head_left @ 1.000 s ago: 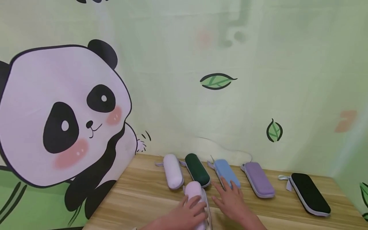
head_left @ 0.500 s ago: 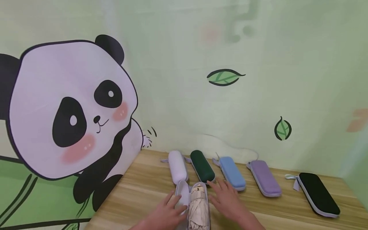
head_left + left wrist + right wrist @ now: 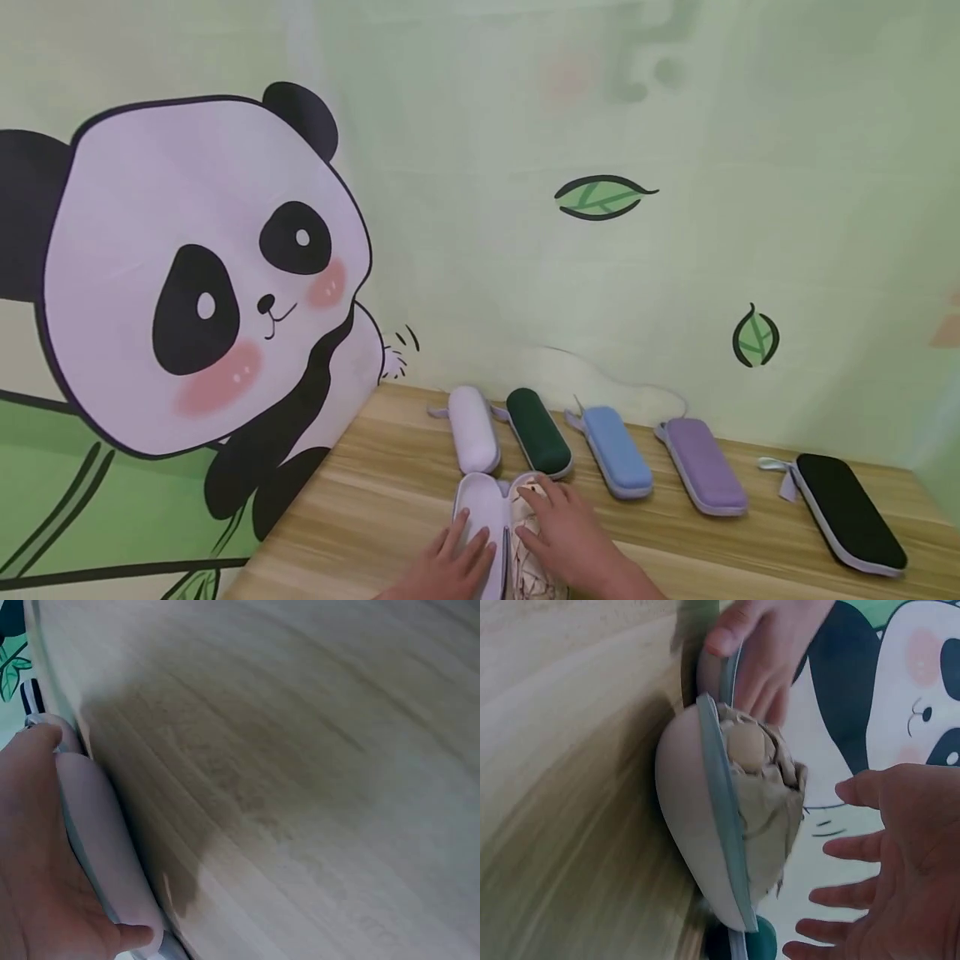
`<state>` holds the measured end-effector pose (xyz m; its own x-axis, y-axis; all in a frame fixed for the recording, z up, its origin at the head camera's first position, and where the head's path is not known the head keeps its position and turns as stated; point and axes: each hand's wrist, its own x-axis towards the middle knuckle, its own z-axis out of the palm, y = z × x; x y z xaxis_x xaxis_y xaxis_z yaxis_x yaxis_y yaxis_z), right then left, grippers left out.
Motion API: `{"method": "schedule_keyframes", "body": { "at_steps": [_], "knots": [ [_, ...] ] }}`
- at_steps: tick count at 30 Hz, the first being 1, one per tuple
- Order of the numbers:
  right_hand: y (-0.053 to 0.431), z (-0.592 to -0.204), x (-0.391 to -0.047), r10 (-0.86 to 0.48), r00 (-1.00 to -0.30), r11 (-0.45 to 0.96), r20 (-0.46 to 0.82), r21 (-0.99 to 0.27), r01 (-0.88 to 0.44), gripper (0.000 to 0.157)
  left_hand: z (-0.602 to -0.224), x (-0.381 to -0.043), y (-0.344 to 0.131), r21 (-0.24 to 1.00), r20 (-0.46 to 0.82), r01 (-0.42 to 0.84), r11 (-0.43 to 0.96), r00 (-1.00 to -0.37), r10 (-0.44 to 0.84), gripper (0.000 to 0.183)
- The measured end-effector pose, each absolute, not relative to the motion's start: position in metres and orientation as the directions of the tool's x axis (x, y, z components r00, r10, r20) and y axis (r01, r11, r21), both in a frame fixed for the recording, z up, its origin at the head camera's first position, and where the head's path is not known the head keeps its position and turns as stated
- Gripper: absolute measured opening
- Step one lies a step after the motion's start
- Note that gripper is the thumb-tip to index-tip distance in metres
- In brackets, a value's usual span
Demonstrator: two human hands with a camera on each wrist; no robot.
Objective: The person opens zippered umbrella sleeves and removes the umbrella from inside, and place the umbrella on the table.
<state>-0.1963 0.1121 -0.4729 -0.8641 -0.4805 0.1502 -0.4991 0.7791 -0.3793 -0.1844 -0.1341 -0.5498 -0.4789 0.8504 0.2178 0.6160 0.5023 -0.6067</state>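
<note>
A pale pink zip glasses case [image 3: 487,500] lies unfolded near the front of the table. Its left half is a hollow shell, and the right half holds crumpled beige paper [image 3: 525,575]. My left hand [image 3: 446,567] rests on the left half with its fingers spread, and in the left wrist view the thumb touches the shell's edge. Over the paper is my right hand [image 3: 573,533]. The right wrist view shows that hand [image 3: 900,877] with fingers spread, apart from the bulging paper [image 3: 765,802].
Behind the unfolded case, several zipped cases stand in a row on the wooden table [image 3: 360,492]: white [image 3: 474,429], dark green [image 3: 538,432], blue [image 3: 618,450], purple [image 3: 707,467] and black [image 3: 851,512]. A panda-print cloth [image 3: 480,233] hangs behind them.
The pink case was folded together one second ago; its lid has swung over to the left, showing the paper. My right hand has moved left over the paper. The head view has shifted slightly right-to-left.
</note>
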Motion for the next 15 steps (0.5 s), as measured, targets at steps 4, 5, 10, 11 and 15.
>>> {"method": "schedule_keyframes", "body": {
  "at_steps": [4, 5, 10, 11, 15],
  "knots": [
    [0.107, -0.477, -0.196, -0.418, -0.899, 0.814, 0.133, -0.385, -0.435, 0.051, -0.548, -0.184, -0.126, -0.586, 0.230, 0.610, 0.533, -0.506, 0.831, 0.061],
    [0.105, -0.478, -0.196, -0.401, -0.907, 0.824, 0.127, -0.383, -0.418, 0.052, -0.547, -0.184, -0.124, -0.562, 0.202, 0.625, 0.542, -0.532, 0.822, 0.062],
    [0.097, -0.491, -0.198, -0.337, -0.940, 0.861, 0.057, -0.385, -0.332, 0.063, -0.552, -0.180, -0.116, -0.466, 0.103, 0.653, 0.597, -0.630, 0.770, 0.062],
    [0.096, -0.493, -0.199, -0.331, -0.943, 0.867, 0.048, -0.378, -0.323, 0.065, -0.553, -0.178, -0.116, -0.445, 0.091, 0.655, 0.610, -0.645, 0.759, 0.064],
    [0.092, -0.496, -0.201, -0.298, -0.955, 0.894, 0.013, -0.347, -0.284, 0.072, -0.560, -0.177, -0.116, -0.445, 0.132, 0.644, 0.622, -0.640, 0.757, 0.064]
  ]
}}
